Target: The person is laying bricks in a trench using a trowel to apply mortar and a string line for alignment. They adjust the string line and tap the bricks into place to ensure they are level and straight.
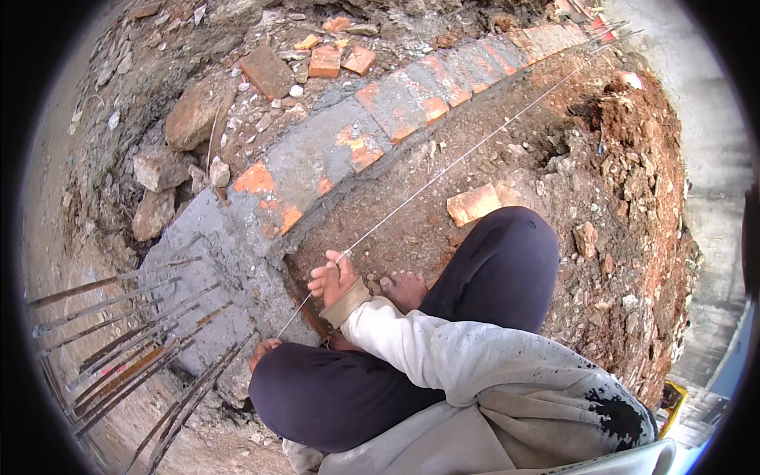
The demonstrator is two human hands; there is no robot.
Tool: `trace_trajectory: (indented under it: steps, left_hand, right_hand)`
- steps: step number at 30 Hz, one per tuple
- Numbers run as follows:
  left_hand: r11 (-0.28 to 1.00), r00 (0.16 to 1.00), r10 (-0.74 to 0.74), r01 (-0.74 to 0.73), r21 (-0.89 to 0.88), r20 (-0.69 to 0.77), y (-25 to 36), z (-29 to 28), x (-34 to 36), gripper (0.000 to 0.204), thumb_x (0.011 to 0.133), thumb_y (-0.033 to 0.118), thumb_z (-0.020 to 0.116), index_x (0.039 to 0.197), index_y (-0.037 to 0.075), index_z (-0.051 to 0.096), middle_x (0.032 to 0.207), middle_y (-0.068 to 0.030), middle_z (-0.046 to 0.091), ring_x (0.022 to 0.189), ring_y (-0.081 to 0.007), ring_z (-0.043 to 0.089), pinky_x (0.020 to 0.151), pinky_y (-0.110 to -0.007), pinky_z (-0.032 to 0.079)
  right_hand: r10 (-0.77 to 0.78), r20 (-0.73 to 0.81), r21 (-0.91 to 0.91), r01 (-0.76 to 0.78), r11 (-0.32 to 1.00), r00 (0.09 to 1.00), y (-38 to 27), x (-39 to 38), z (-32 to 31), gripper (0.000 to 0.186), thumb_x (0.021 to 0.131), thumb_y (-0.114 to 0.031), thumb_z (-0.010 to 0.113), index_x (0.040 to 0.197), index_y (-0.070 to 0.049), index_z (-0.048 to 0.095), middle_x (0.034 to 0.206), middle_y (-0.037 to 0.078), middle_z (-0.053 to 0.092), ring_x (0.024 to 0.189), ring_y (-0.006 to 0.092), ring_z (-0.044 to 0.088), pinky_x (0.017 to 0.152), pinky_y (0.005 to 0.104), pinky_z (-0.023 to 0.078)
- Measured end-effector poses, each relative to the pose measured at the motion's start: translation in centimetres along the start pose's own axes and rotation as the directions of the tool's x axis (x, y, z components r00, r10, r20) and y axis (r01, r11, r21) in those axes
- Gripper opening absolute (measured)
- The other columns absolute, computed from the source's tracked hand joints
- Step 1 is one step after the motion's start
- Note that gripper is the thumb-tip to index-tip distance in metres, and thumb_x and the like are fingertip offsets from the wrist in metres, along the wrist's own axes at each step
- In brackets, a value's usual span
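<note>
String (467,154), pale, running slantwise beside brick course (388,111); right hand (334,279), fingers half-curled, touching string near its lower stretch, whether gripping cannot tell; left hand (264,351), mostly hidden behind knee (297,388), at string's lower visible end, closure unclear.

The knee (313,392) hides most of the left hand (264,349) — its grip can't be made out.

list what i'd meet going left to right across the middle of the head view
Rebars, left hand, right hand, right foot, loose brick, small stone, grey concrete.
</note>
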State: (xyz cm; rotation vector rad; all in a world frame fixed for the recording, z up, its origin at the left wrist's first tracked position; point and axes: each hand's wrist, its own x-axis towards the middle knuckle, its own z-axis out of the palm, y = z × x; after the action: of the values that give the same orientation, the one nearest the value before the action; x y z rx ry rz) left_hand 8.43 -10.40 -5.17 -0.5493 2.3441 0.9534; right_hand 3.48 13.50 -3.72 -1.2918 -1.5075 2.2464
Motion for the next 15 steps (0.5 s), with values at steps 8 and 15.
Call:
trace_trajectory:
  steps: [8,15]
  left_hand:
    - [0.998,0.998,0.058,-0.058,-0.015,-0.03,1.3,0.8,1.0,0.018,0.077,0.024,0.063,0.084,0.007,0.062,0.065,-0.0042,0.056,0.06,-0.0107,0.052,0.055,-0.026,0.042]
    - [0.997,0.996,0.08,-0.08,-0.011,-0.029,1.6,0.9,1.5,0.019,0.077,0.024,0.063,0.084,0.007,0.062,0.068,-0.0057,0.056,0.064,-0.0135,0.053,0.058,-0.028,0.043]
  right_hand:
    - [0.124,0.652,-0.758,0.65,0.06,0.748,5.0,0.1,-2.2,0.02,0.079,-0.022,0.047,0.084,-0.005,0.057,0.076,0.012,0.061,0.065,0.0291,0.061,0.058,0.039,0.048]
    - [0.58,0.525,-0.763,0.646,-0.002,0.622,2.7,-1.8,0.4,0.032,0.072,-0.025,0.055,0.097,-0.008,0.063,0.093,0.013,0.063,0.091,0.0262,0.06,0.077,0.0341,0.047]
